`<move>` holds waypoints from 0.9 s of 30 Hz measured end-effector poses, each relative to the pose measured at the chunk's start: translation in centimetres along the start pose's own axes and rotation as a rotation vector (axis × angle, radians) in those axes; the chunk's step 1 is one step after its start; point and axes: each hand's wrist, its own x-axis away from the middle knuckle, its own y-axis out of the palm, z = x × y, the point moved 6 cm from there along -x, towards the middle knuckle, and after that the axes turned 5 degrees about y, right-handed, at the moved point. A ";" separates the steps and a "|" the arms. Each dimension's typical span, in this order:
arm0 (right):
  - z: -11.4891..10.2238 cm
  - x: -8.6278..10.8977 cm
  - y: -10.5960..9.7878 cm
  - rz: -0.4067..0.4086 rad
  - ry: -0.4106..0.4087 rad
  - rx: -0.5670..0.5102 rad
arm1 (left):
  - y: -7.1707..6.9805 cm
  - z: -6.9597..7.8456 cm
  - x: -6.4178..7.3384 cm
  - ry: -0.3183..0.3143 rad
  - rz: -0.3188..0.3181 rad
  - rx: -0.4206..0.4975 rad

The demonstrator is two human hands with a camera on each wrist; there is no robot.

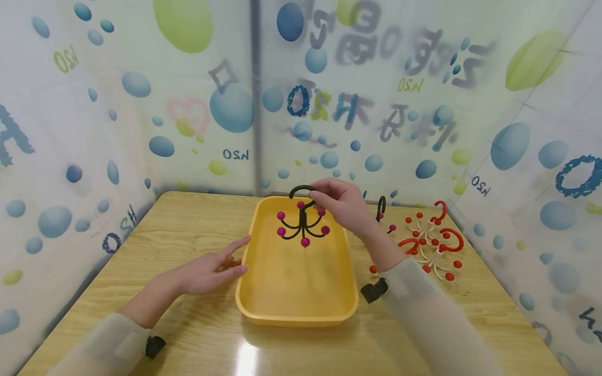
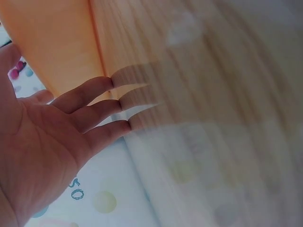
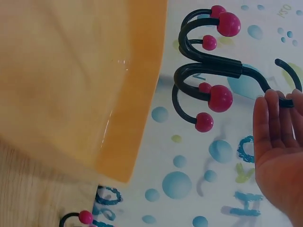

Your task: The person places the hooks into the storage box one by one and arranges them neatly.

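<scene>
A yellow plastic tray [image 1: 297, 284] lies on the wooden table, its inside bare. Over its far half hangs a black multi-armed hook [image 1: 303, 218] with magenta balls on its arm tips. My right hand [image 1: 342, 206] pinches this hook by its curved top between thumb and fingers; in the right wrist view the black hook [image 3: 218, 70] is tilted sideways beside the tray wall [image 3: 142, 118]. At the tray's left rim, my left hand [image 1: 207, 272] has its fingers outstretched, the tips right at the edge. In the left wrist view the left hand [image 2: 61, 127] shows loosely spread fingers and holds nothing.
Right of the tray lie several white-armed hooks [image 1: 436, 256] with red balls and red curved tops. Another black hook [image 1: 381, 205] with magenta balls sits behind my right wrist. A patterned curtain [image 1: 197, 141] closes in the table at back and sides.
</scene>
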 end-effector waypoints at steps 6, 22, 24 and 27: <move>0.8 -2.3 1.4 0.020 0.046 0.002 | 0.0 0.1 0.0 0.001 -0.005 0.004; 5.9 -6.0 4.7 0.119 0.156 -0.046 | 0.0 0.1 -0.1 -0.006 -0.001 -0.015; 6.3 -6.2 5.0 0.122 0.167 -0.030 | 0.0 0.1 -0.1 -0.005 0.000 -0.015; 7.1 -6.4 5.4 0.115 0.189 0.007 | 0.0 0.2 -0.1 -0.001 0.003 -0.010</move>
